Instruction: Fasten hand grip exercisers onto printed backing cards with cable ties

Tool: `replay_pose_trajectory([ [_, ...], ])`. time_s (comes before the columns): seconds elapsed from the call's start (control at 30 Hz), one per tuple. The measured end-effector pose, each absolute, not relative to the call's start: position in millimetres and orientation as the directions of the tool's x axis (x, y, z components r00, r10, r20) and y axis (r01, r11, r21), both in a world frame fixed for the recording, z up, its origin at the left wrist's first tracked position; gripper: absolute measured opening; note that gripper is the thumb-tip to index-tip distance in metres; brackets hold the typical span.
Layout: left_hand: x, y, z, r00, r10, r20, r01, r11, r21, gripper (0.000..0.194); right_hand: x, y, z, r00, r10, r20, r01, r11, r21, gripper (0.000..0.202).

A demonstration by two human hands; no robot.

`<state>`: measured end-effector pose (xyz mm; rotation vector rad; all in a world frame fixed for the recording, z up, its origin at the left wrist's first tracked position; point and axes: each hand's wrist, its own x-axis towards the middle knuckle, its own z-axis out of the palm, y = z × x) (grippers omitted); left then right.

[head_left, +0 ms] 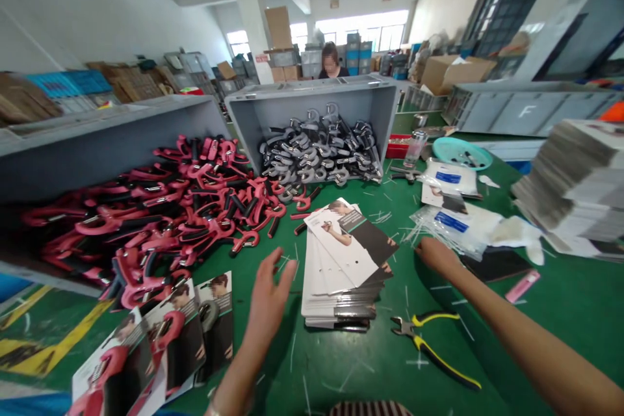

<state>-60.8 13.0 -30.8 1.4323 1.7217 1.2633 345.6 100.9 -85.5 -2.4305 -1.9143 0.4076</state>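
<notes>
My left hand is held above the green table with thumb and fingers apart, empty, just left of a stack of printed backing cards. My right hand lies with curled fingers at the loose white plastic ties, beside a clear bag; what its fingertips hold is hidden. Yellow-and-black cutting pliers lie below it with jaws pointing left. At the lower left are several cards with hand grip exercisers attached, pink ones and a grey one.
A grey crate spills pink-and-black grip exercisers; another crate holds grey ones. At right stand tall card stacks. A turquoise plate and a glass jar sit behind the bags. A person is beyond the crates.
</notes>
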Motion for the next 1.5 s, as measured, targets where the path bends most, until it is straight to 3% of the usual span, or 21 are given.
replay_pose_trajectory([
  [0.13, -2.7, 57.0, -40.1, -0.153, 0.98, 0.127, 0.404, -0.055, 0.913, 0.075, 354.5, 89.8, -79.3, 0.151, 0.961, -0.23, 0.944, -0.209, -0.255, 0.009],
  [0.23, -5.0, 67.3, -45.6, -0.083, 0.985, 0.148, 0.339, -0.111, 0.934, 0.065, 363.1, 69.0, -65.1, 0.084, 0.972, -0.22, 0.915, -0.163, -0.368, 0.014],
  [0.3, -20.9, 65.8, -47.5, -0.033, 0.998, 0.059, 0.172, -0.052, 0.984, 0.056, 362.8, 52.6, -53.2, 0.028, 0.979, -0.201, 0.854, -0.128, -0.504, 0.024],
  [0.37, -36.3, 61.0, -47.6, -0.003, 1.0, -0.004, 0.028, 0.004, 1.0, 0.051, 357.0, 38.8, -41.9, -0.027, 0.985, -0.168, 0.673, -0.106, -0.732, 0.033],
  [0.47, -45.9, 53.5, -47.1, -0.125, 0.991, 0.041, 0.043, -0.035, 0.998, 0.043, 343.3, 30.0, -31.1, -0.092, 0.986, -0.136, 0.252, -0.109, -0.962, 0.044],
  [0.53, -44.7, 51.4, -48.2, -0.184, 0.981, 0.053, 0.031, -0.048, 0.998, 0.042, 333.7, 33.2, -27.3, -0.077, 0.99, -0.115, 0.151, -0.103, -0.983, 0.05],
  [0.63, -40.9, 51.6, -47.4, -0.158, 0.987, 0.037, 0.036, -0.032, 0.999, 0.043, 316.3, 43.5, -15.9, 0.117, 0.993, 0.0, 0.201, -0.023, -0.979, 0.037],
  [0.73, -37.6, 45.5, -31.7, -0.216, 0.952, 0.215, 0.337, -0.134, 0.932, 0.047, 288.0, 46.4, 12.4, 0.224, 0.968, 0.111, 0.182, 0.07, -0.981, 0.023],
  [0.83, -29.8, 28.5, -1.2, -0.115, 0.918, 0.38, 0.427, -0.3, 0.853, 0.039, 245.8, 40.8, 45.3, 0.06, 0.995, 0.08, 0.002, 0.08, -0.997, 0.02],
  [0.93, -17.1, 8.4, 24.0, 0.107, 0.957, 0.27, 0.261, -0.289, 0.921, 0.026, 201.0, 36.3, 61.0, -0.151, 0.988, -0.03, -0.149, -0.053, -0.987, 0.02],
  [1.03, -6.2, -4.4, 29.5, 0.178, 0.977, 0.119, 0.162, -0.148, 0.976, 0.016, 169.6, 35.3, 56.8, -0.242, 0.966, -0.09, -0.217, -0.144, -0.966, 0.024],
  [1.17, -5.7, -10.8, 23.1, 0.115, 0.993, 0.017, 0.091, -0.028, 0.996, 0.014, 153.3, 31.4, 43.3, -0.328, 0.939, -0.107, -0.201, -0.18, -0.963, 0.025],
  [1.3, -21.5, -8.3, 19.4, 0.14, 0.987, 0.073, 0.157, -0.095, 0.983, 0.021, 155.4, 21.5, 36.7, -0.409, 0.904, -0.124, -0.058, -0.162, -0.985, 0.022],
  [1.37, -33.9, 0.3, 11.7, 0.042, 0.988, 0.146, 0.28, -0.152, 0.948, 0.021, 161.3, 18.6, 34.9, -0.368, 0.923, -0.114, -0.067, -0.149, -0.987, 0.022],
  [1.43, -45.7, 13.1, -2.5, -0.148, 0.968, 0.202, 0.405, -0.127, 0.905, 0.038, 169.0, 18.9, 32.9, -0.295, 0.95, -0.099, -0.133, -0.143, -0.981, 0.021],
  [1.5, -53.4, 26.5, -19.1, -0.209, 0.956, 0.207, 0.45, -0.094, 0.888, 0.05, 176.3, 21.3, 30.7, -0.238, 0.967, -0.09, -0.192, -0.138, -0.972, 0.019],
])
